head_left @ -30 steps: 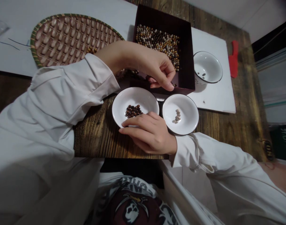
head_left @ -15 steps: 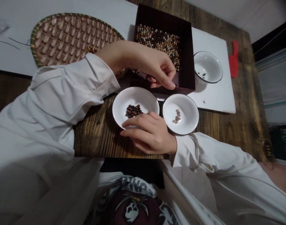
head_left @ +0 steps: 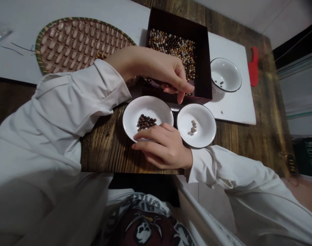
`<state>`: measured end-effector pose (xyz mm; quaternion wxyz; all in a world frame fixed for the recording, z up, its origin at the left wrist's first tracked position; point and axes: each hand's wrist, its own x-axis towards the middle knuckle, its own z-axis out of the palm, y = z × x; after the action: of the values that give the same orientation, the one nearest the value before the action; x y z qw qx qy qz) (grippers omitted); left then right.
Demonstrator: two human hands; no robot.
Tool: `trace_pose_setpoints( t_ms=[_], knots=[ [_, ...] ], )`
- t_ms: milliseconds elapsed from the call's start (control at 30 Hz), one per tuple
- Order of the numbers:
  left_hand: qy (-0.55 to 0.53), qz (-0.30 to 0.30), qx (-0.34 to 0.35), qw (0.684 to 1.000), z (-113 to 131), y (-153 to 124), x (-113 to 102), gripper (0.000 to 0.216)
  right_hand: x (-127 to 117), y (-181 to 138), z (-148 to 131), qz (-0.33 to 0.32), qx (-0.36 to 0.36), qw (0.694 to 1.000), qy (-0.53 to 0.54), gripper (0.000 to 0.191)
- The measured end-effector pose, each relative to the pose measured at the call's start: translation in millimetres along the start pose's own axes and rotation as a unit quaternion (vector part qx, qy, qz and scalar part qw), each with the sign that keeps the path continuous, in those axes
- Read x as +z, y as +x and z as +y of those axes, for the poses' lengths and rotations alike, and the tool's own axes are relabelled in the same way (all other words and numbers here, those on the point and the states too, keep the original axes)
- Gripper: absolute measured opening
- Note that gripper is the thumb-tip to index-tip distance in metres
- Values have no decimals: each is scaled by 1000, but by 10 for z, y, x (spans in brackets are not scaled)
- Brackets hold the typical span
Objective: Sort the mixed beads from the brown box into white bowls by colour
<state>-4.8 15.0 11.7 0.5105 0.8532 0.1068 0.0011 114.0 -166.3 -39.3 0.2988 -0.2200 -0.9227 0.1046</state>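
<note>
My left hand reaches over the near wall of a dark square box that holds several mixed round beads. Its fingertips are bunched and point down at the box's near edge; whether a bead sits between them is hidden. My right hand grips the near rim of a white dish holding a small heap of dark brown beads. Right of that dish stands a second white dish with a few pale beads.
A woven round tray lies at the back left, partly behind my left sleeve. A white enamel bowl with a few beads stands on a white board at the right, beside a red plastic piece. The wooden table ends just before my lap.
My left hand's index finger has stretched down toward the box's near edge, above the gap between the two dishes. My right hand has stayed on the dish rim.
</note>
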Motion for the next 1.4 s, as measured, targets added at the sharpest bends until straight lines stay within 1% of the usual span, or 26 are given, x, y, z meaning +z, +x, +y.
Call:
trace_pose_setpoints(
  t_ms=[67, 200, 300, 500, 600, 667, 733, 833, 900, 967, 1067, 1267, 1333, 1400],
  knots=[
    [6, 2, 1, 1000, -5, 3, 1, 42, 2, -1, 1, 1, 0, 1000, 0, 21],
    [14, 0, -22, 1000, -14, 2, 1, 58, 2, -9, 7, -25, -2, 1000, -6, 22],
    [10, 2, -21, 1000, -12, -7, 7, 64, 2, -14, 8, -30, -4, 1000, -7, 23],
    [28, -4, -25, 999, -15, -11, 16, 65, -1, -6, -2, -20, 5, 1000, -10, 22],
    [14, -7, -19, 1000, -12, -12, 7, 64, -4, -2, 0, -13, -1, 1000, -5, 22],
    [-31, -23, -5, 999, -8, -18, 0, 59, -4, 0, 4, -5, -6, 1000, -2, 21],
    [-108, -35, 9, 993, -7, -29, -5, 54, -3, 1, 8, -1, -7, 1000, -2, 21],
    [-239, -26, 41, 970, -13, -50, -7, 46, 1, 4, 10, 7, -6, 1000, 1, 20],
    [-281, -23, 53, 958, -24, -59, -9, 42, 5, 6, 10, 13, -8, 1000, 2, 20],
    [-273, -34, 51, 960, -40, -58, -12, 41, 7, 8, 10, 18, -10, 1000, 0, 19],
    [-220, -43, 44, 974, -66, -41, -18, 39, 4, 7, 11, 17, -10, 1000, 0, 19],
    [-92, -26, 15, 995, -74, 0, -3, 42, -6, 0, 8, -11, -3, 1000, -7, 22],
    [-75, -26, 8, 997, -65, 8, 7, 42, -6, 0, 8, -11, -2, 1000, -9, 23],
    [-81, -22, 9, 996, -58, 14, 14, 41, -6, 1, 8, -8, -2, 1000, -10, 22]
  ],
)
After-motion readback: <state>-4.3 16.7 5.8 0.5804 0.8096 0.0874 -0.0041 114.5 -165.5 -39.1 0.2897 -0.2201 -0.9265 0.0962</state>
